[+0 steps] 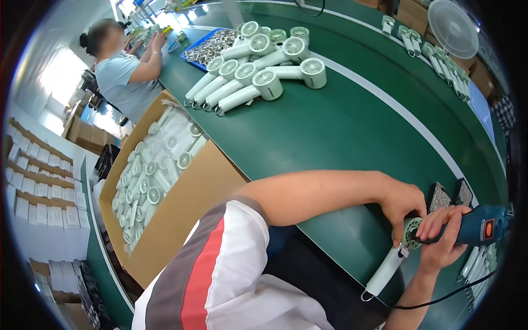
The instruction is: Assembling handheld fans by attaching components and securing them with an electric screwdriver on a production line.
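Near the right side of the green worktable, a pale green handheld fan [385, 270] lies with its round head away from me and a metal ring at its handle end. My left hand [400, 202] is closed around the edge of the fan's head, thumb and fingers pressed to it. Wrapped around a teal power screwdriver [477, 226] is my right hand [440, 239]. The tool lies nearly level, its dark tip end at the fan's head. My fingers hide the exact point of contact.
Small black trays [463, 192] of tiny metal parts stand beyond my hands. Finished-looking fans [268, 83] are piled farther left, beside a blue tray [190, 56] of metal clips. An open carton [187, 206] of fans adjoins the table. A cable [440, 300] trails below my right hand. Another person [124, 77] works far left.
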A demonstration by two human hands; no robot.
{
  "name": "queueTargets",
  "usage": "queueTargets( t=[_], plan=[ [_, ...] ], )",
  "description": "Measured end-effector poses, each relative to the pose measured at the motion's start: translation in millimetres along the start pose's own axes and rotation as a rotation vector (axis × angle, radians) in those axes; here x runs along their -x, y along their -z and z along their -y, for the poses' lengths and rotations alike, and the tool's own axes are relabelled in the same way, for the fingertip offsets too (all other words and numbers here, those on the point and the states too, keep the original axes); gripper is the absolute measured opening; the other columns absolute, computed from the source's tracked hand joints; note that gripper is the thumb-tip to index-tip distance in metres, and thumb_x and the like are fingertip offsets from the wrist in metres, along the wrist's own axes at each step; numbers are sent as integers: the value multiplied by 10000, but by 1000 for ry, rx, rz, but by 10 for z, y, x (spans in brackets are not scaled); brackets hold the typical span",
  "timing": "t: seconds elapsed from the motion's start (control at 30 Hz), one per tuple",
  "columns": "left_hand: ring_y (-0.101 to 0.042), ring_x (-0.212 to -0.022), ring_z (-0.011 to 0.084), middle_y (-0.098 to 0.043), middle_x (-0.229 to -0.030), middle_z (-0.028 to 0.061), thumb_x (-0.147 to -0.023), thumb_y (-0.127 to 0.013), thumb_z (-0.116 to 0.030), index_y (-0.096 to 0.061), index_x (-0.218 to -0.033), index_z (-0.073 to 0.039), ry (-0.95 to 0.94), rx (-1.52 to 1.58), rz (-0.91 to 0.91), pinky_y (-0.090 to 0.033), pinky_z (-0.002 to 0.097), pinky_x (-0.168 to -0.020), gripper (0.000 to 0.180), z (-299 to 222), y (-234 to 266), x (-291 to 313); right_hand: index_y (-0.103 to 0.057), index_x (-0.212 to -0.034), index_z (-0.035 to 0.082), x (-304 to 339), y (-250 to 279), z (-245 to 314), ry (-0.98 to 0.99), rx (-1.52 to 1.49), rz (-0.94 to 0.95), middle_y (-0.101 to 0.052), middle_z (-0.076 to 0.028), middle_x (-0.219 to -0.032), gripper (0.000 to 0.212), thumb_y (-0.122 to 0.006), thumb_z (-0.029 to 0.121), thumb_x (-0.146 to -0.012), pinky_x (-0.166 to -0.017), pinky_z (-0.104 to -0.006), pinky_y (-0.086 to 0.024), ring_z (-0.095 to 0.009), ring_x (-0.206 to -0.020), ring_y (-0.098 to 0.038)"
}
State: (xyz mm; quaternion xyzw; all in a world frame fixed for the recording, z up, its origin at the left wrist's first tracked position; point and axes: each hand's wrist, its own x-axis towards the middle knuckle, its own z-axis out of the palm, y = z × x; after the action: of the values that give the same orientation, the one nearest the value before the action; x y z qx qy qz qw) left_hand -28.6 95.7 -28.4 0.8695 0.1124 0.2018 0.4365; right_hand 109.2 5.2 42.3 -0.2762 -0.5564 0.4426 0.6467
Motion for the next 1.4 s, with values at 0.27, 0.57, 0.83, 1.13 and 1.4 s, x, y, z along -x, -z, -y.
queueTargets(
  t=[0.27, 0.57, 0.83, 1.13, 1.4],
  plan=[
    [-667, -1010, 376, -713, -1025, 178, -555, -990, -381, -740, -1010, -32, -26, 47, 88, -537, 429, -870, 625, -16, -70, -199, -491, -1038, 46, 101, 146, 31, -45, 51, -71, -436, -24, -611, 115, -497, 153, -1080, -418, -275, -401, -123, -457, -409],
    [-637, -1099, 353, -705, -1135, 167, -606, -980, -298, -697, -1244, -24, -80, -10, -17, -517, 418, -960, 750, -78, 190, 102, -584, -1194, 68, -323, 342, 466, 217, -201, 312, -503, -17, -650, 343, -417, 350, -1090, -486, -343, -453, -156, -514, -470],
    [-627, -1136, 316, -712, -1173, 147, -630, -974, -321, -693, -1268, -14, -24, 58, 32, -507, 409, -990, 762, -114, 93, -10, -599, -1053, -76, -317, 969, 99, 303, -24, -289, -583, -97, -660, 193, -591, 114, -1021, -484, -369, -517, -193, -504, -573],
    [-632, -1104, 313, -719, -1170, 145, -633, -971, -336, -701, -1250, -6, -50, 13, 4, -504, 409, -983, 751, -126, 66, -8, -582, -1082, -73, -352, 1013, -3, 252, 220, -321, -541, -79, -622, 281, -554, 204, -1050, -484, -396, -492, -205, -491, -537],
    [-640, -1103, 288, -725, -1151, 125, -596, -989, -265, -699, -1256, -14, -33, 9, 4, -505, 407, -1001, 764, -152, 75, 5, -574, -1081, -73, -370, 1031, -47, 236, 229, -322, -543, -80, -619, 284, -566, 209, -1052, -475, -393, -492, -206, -486, -537]
  ],
)
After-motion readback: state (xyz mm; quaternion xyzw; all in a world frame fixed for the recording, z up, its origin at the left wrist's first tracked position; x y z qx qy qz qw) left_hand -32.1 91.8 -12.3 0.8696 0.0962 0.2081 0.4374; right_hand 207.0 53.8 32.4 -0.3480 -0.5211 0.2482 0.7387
